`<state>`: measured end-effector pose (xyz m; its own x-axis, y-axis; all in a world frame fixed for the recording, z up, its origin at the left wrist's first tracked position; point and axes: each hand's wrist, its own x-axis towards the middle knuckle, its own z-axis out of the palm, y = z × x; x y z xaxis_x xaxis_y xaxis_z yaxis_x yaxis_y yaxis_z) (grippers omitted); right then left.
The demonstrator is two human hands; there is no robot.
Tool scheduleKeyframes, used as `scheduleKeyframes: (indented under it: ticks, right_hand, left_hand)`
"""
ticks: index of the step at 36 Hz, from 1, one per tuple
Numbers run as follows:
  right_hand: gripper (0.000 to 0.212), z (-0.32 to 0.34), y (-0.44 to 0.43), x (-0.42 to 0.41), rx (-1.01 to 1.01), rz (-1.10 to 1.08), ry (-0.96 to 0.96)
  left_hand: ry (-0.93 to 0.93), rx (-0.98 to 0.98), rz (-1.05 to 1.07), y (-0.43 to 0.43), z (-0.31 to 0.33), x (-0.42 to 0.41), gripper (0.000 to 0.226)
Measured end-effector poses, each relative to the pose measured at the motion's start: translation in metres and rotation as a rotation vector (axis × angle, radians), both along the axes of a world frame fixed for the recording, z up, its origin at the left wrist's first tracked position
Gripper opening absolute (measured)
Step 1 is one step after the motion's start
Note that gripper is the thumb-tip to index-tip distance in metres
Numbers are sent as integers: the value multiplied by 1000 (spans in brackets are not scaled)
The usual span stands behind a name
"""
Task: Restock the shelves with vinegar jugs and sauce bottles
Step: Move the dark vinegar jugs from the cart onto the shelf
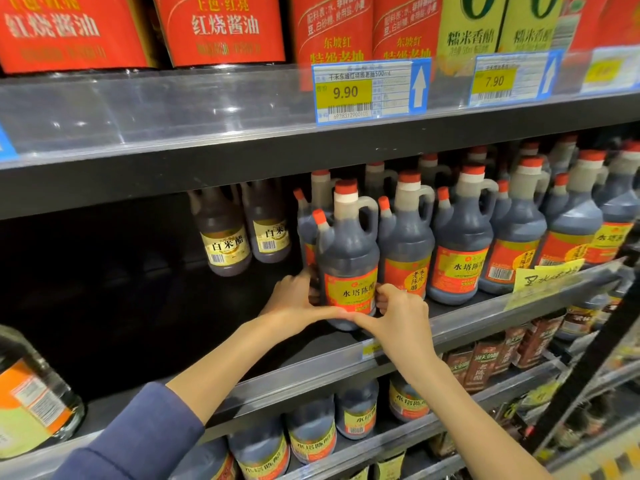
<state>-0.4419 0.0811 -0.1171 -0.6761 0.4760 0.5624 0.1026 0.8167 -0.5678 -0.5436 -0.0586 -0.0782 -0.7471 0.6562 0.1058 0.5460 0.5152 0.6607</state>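
Note:
A dark vinegar jug with an orange cap, a side handle and a red-and-yellow label stands upright at the front of the middle shelf. My left hand clasps its lower left side. My right hand clasps its lower right side, and the two thumbs meet under the label. To the right, several matching vinegar jugs stand in rows. Two bottles with yellow labels stand farther back on the left.
The left part of the middle shelf is dark and bare. A large clear jug stands at the far left edge. Red-labelled sauce bottles fill the top shelf above price tags. More jugs line the lower shelf.

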Motion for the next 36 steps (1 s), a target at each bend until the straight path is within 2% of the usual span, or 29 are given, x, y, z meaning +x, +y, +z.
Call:
scheduleKeyframes:
  ticks: [5,11,15,19,23,26,30,36]
  right_hand:
    - [53,-1,-6,3,35,-47,-17]
    - [56,3,-9,7,14,-65,-65]
    - [51,10,-5,12,-23,-3,-115]
    - [64,23,4,28,-23,82,-181]
    - [58,35,16,50,-11,167,-259]
    - [66,42,27,72,28,211,-383]
    - [71,46,42,105,103,195,-585]
    - [74,41,61,184,160,189,-736]
  left_hand:
    - [-22,2,-37,-2,-1,-5,78]
    - [-23,-12,-32,-3,-1,-2,77]
    - [33,-150,7,-6,-1,3,90]
    - [118,-308,59,-12,1,16,103]
    - [153,-348,63,-19,6,31,90]
    - [203,-390,28,-23,10,45,78]
    - [269,-427,35,-25,13,72,69]
    - [365,-460,-23,-15,3,132,45]
